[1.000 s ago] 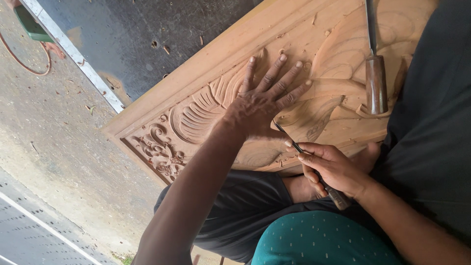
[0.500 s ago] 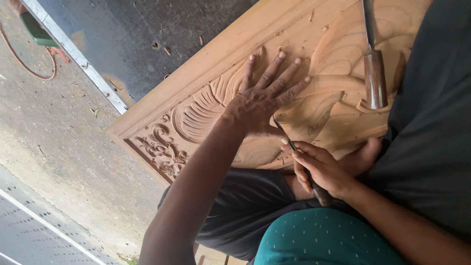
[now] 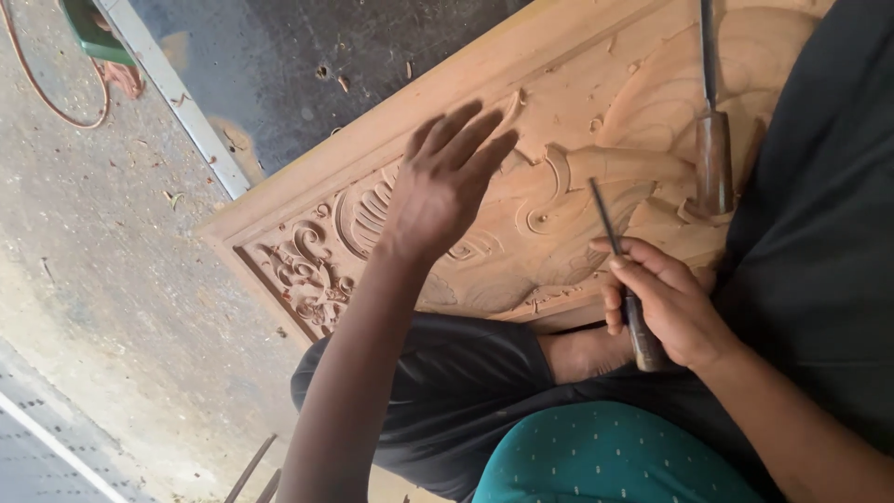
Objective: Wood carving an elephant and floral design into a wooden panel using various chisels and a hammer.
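Both forearms bare, no sleeves, watch or rings visible. Dark grey trousers [image 3: 447,391], teal cloth with small white dots [image 3: 615,461] at the lap.

Woodcarving workshop, floor-level setup. Relief-carved wooden panel [image 3: 559,186] is lying on a rough concrete floor [image 3: 112,279], wood chips [image 3: 177,197] are littering it, a wooden-handled chisel [image 3: 712,140] is resting on the panel.

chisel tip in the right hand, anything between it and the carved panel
Nothing visible. The right hand grips the thin chisel, whose tip points at bare relief on the carved wooden panel. The left hand is over the panel to one side, and a second chisel lies apart.
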